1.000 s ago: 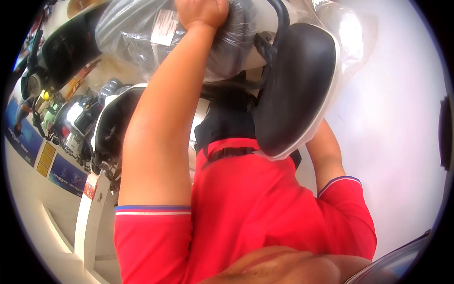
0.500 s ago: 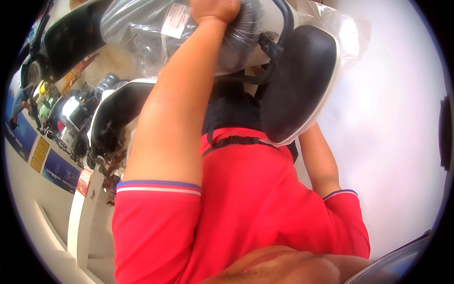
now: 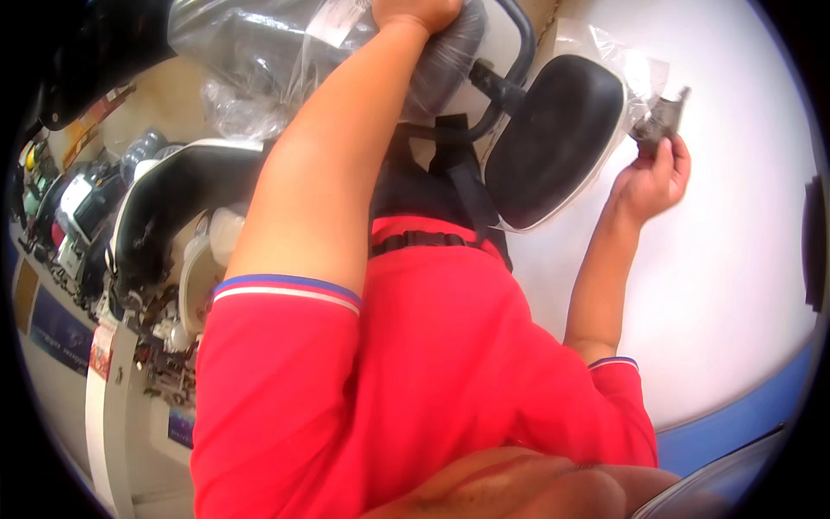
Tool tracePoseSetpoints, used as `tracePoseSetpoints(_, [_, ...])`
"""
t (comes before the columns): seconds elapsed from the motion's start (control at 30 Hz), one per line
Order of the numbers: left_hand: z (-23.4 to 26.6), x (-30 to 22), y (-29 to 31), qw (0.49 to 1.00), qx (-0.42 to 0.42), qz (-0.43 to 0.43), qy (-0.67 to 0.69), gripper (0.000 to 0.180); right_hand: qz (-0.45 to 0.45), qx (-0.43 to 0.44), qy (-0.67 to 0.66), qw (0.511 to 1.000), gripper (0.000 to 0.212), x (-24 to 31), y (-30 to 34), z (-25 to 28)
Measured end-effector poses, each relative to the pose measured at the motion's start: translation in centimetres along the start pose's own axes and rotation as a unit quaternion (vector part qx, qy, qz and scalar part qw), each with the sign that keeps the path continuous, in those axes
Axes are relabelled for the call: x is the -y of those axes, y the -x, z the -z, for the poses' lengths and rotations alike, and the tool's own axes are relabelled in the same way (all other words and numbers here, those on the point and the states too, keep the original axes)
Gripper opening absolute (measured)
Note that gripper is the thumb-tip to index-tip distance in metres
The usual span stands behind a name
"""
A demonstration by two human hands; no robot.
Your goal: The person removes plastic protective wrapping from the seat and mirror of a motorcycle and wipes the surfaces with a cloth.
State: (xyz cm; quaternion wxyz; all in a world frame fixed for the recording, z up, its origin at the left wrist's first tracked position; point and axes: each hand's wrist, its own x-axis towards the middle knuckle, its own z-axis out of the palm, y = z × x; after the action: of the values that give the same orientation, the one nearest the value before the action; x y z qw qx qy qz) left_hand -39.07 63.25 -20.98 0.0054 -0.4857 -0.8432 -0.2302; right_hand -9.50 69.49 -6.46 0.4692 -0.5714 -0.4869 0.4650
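Observation:
My left hand (image 3: 418, 10) rests on a dark rounded seat (image 3: 445, 73) wrapped in clear plastic. The picture's upper edge cuts that hand off, so its fingers are hidden. On the right, raised beside a white wall, my right hand (image 3: 653, 182) pinches a small grey-brown piece (image 3: 664, 119) with a curved upper edge; its exact kind is unclear. Between my arms stands a black oval pad (image 3: 558, 138) with a pale rim, joined to a black curved tube (image 3: 523, 39). Clear plastic sheeting (image 3: 596, 43) hangs behind the pad, close to the held piece.
A white and black curved vehicle body (image 3: 164, 195) stands to the left, beyond my left arm. Farther off are several more vehicles and parts (image 3: 82, 208), and a white pillar (image 3: 108, 415). The white wall (image 3: 726, 259) runs along my right, with a blue band (image 3: 743, 406) low down.
My right hand has come out from behind the black pad, up and to the right, and now shows the grey-brown piece. My left hand stays on the wrapped seat. The whole view has shifted slightly.

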Motion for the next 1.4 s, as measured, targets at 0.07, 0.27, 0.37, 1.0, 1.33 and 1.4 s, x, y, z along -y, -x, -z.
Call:
tracePoseSetpoints(0.07, [-0.1,0.5,0.4,1.0,0.0,0.009,0.01,0.021,0.043,-0.002,-0.036,0.998,0.021,4.6,0.9,-2.4])
tracePoseSetpoints(0.27, [1.5,1.7,3.0,0.935,-0.119,0.164,0.292,0.023,0.078,0.097,-0.246,0.961,0.028,11.4,5.2,-7.0])
tracePoseSetpoints(0.37, [6.8,-0.3,6.2,0.794,0.037,0.262,0.547,0.022,-0.047,0.195,-0.339,0.919,0.025,10.9,7.3,-9.2])
tracePoseSetpoints(1.0, [18.5,-3.9,12.5,0.553,0.107,0.395,0.726,0.032,-0.099,0.452,0.051,0.885,0.011,8.2,12.9,-9.0])
tracePoseSetpoints(1.33, [16.3,-8.5,16.6,0.748,0.191,0.241,0.588,0.028,0.14,0.521,0.186,0.821,0.011,7.2,8.0,-7.2])
tracePoseSetpoints(1.4, [16.9,-7.6,16.2,0.855,0.191,0.223,0.428,0.029,0.254,0.443,0.211,0.833,0.01,7.3,6.5,-7.6])
